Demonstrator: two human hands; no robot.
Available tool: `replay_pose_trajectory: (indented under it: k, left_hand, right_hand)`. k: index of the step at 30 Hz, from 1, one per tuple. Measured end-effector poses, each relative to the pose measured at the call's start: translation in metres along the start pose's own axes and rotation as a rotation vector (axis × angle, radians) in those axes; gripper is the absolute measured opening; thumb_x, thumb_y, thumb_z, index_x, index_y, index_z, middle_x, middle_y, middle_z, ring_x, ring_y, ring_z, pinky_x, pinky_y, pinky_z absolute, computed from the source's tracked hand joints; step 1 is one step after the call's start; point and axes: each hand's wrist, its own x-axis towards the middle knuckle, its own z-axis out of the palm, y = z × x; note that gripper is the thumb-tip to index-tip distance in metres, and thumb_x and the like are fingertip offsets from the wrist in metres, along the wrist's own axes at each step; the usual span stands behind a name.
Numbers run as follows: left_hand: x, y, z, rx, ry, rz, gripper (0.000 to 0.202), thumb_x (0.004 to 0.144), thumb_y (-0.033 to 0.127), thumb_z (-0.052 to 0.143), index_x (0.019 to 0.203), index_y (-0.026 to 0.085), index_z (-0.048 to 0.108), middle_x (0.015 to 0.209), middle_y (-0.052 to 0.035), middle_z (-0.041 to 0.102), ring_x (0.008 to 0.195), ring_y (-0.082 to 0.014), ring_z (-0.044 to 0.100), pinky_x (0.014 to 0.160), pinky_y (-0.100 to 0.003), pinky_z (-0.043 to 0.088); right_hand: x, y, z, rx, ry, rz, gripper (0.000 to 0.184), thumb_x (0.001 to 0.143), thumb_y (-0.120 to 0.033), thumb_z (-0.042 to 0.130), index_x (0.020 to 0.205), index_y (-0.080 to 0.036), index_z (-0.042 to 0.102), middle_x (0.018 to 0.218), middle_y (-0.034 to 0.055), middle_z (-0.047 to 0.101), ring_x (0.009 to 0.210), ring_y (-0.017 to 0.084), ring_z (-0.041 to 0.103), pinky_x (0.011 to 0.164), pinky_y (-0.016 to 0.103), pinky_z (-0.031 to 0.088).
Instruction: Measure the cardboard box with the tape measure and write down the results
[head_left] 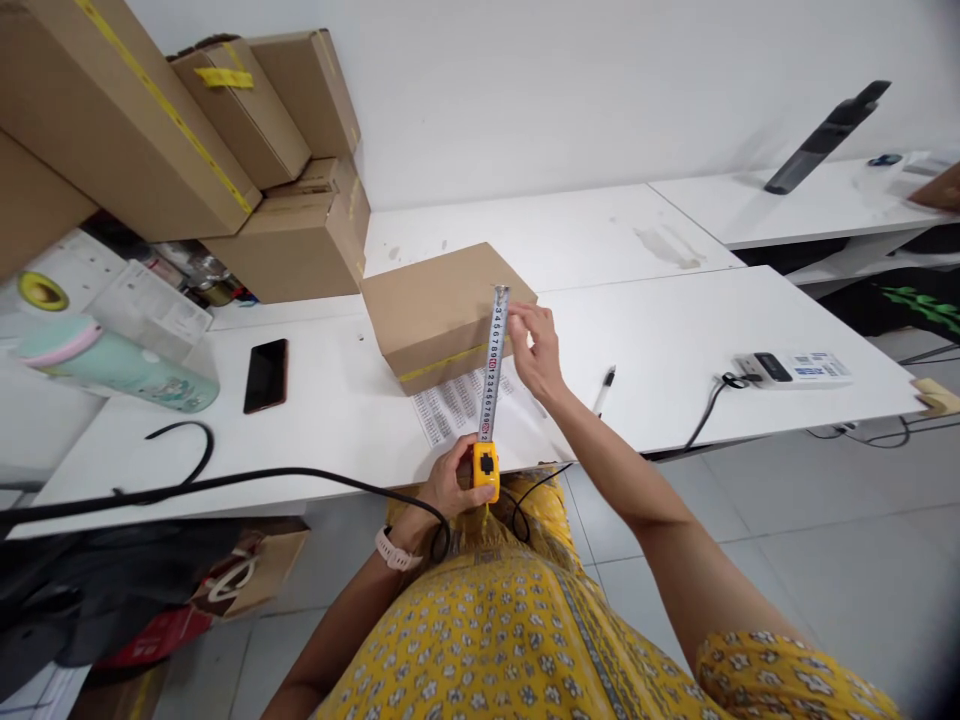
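Note:
My left hand (pixel 448 480) is wrapped round a yellow tape measure (pixel 486 472) at the table's front edge. Its metal blade (pixel 491 370) is drawn out away from me, and the hooked end lies over a closed brown cardboard box (pixel 442 310). At the box's right side, my right hand (pixel 536 350) has its fingertips close beside the blade's far end; whether they touch it I cannot tell. The thumb and forefinger stand apart. Partly under the box lies a printed sheet of paper (pixel 450 410), with the blade passing above it.
Cardboard boxes (pixel 285 250) are stacked at the back left. A phone (pixel 266 376) and a mint-green bottle (pixel 142 370) lie on the left. To the right are a pen (pixel 606 388) and a white power strip (pixel 799 368) with a cord. A black cable (pixel 300 473) crosses the front edge.

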Motion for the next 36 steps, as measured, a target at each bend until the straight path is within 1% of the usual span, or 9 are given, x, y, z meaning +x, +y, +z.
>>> replay_pose_trajectory:
  k: [2, 6, 10, 15, 22, 25, 28, 33, 36]
  left_hand:
    - [0.001, 0.002, 0.0, 0.025, -0.007, -0.003, 0.075, 0.069, 0.046, 0.082, 0.132, 0.018, 0.053, 0.113, -0.0085, 0.069, 0.098, -0.0233, 0.068, 0.088, -0.035, 0.056]
    - [-0.002, 0.014, 0.003, 0.183, -0.036, 0.009, 0.071, 0.068, 0.041, 0.082, 0.13, 0.02, 0.054, 0.112, -0.0058, 0.069, 0.094, -0.022, 0.069, 0.088, -0.036, 0.057]
    - [-0.007, 0.032, 0.012, 0.261, 0.013, 0.016, 0.088, 0.069, 0.037, 0.084, 0.146, 0.024, 0.042, 0.122, -0.0087, 0.068, 0.105, -0.0253, 0.069, 0.096, -0.042, 0.056]
    - [-0.006, 0.048, 0.012, 0.316, 0.111, 0.134, 0.102, 0.071, 0.035, 0.085, 0.154, 0.023, 0.028, 0.128, -0.0129, 0.067, 0.115, -0.0283, 0.068, 0.1, -0.046, 0.055]
    - [0.021, 0.11, -0.059, 0.718, 0.471, 0.509, 0.093, 0.075, 0.039, 0.085, 0.15, 0.024, 0.032, 0.149, -0.0144, 0.053, 0.123, -0.0288, 0.066, 0.1, -0.042, 0.057]
    - [0.052, 0.149, -0.09, 0.997, 0.612, 0.468, 0.081, 0.081, 0.041, 0.081, 0.146, 0.019, 0.039, 0.143, -0.0137, 0.058, 0.12, -0.0294, 0.066, 0.103, -0.045, 0.054]
    - [0.089, 0.168, -0.11, 1.184, 0.574, 0.353, 0.074, 0.085, 0.038, 0.077, 0.146, 0.017, 0.042, 0.135, -0.0118, 0.064, 0.119, -0.0301, 0.065, 0.107, -0.047, 0.05]
    - [0.127, 0.161, -0.125, 1.196, 0.409, 0.284, 0.068, 0.092, 0.042, 0.066, 0.15, 0.016, 0.043, 0.144, -0.0151, 0.059, 0.138, -0.0335, 0.053, 0.117, -0.053, 0.04]
    - [0.116, 0.14, -0.119, 1.118, 0.534, 0.388, 0.07, 0.098, 0.049, 0.055, 0.155, 0.015, 0.033, 0.165, -0.0131, 0.036, 0.153, -0.0306, 0.033, 0.125, -0.06, 0.025]
  right_hand:
    - [-0.009, -0.019, -0.009, 0.259, -0.023, 0.164, 0.056, 0.103, -0.065, 0.034, 0.112, -0.025, 0.072, 0.094, 0.0056, 0.073, 0.085, 0.019, 0.066, 0.078, 0.038, 0.054]
    - [-0.029, -0.034, -0.035, 0.496, -0.048, 0.322, 0.046, 0.088, -0.068, 0.065, 0.087, -0.022, 0.074, 0.062, -0.0027, 0.057, 0.053, 0.011, 0.048, 0.052, 0.027, 0.042]
    - [-0.066, -0.037, -0.048, 0.429, 0.017, 0.39, 0.044, 0.088, -0.063, 0.068, 0.075, -0.022, 0.072, 0.058, -0.0021, 0.058, 0.055, 0.012, 0.051, 0.053, 0.027, 0.042]
    - [-0.123, -0.045, -0.041, 0.288, -0.238, 0.274, 0.038, 0.096, -0.049, 0.062, 0.071, -0.022, 0.07, 0.072, 0.0028, 0.069, 0.071, 0.017, 0.063, 0.069, 0.032, 0.05]
    - [-0.117, 0.035, -0.082, -0.391, 0.213, 0.562, 0.041, 0.096, -0.054, 0.051, 0.094, -0.018, 0.07, 0.091, 0.0097, 0.072, 0.08, 0.022, 0.062, 0.075, 0.036, 0.048]
    - [-0.105, 0.07, -0.095, -0.663, 0.109, 0.671, 0.05, 0.092, -0.057, 0.057, 0.12, -0.016, 0.064, 0.112, 0.0152, 0.071, 0.101, 0.029, 0.062, 0.082, 0.04, 0.047]
    - [-0.1, 0.081, -0.094, -0.773, -0.06, 0.712, 0.054, 0.092, -0.05, 0.058, 0.134, -0.016, 0.056, 0.122, 0.0183, 0.068, 0.108, 0.032, 0.06, 0.083, 0.041, 0.047]
    - [-0.099, 0.085, -0.092, -0.828, -0.211, 0.634, 0.042, 0.098, -0.024, 0.04, 0.134, -0.014, 0.06, 0.114, 0.0206, 0.067, 0.098, 0.03, 0.063, 0.083, 0.041, 0.047]
    - [-0.103, 0.091, -0.1, -0.736, -0.169, 0.614, 0.041, 0.097, -0.022, 0.039, 0.124, -0.012, 0.067, 0.105, 0.0198, 0.067, 0.094, 0.03, 0.063, 0.086, 0.043, 0.048]
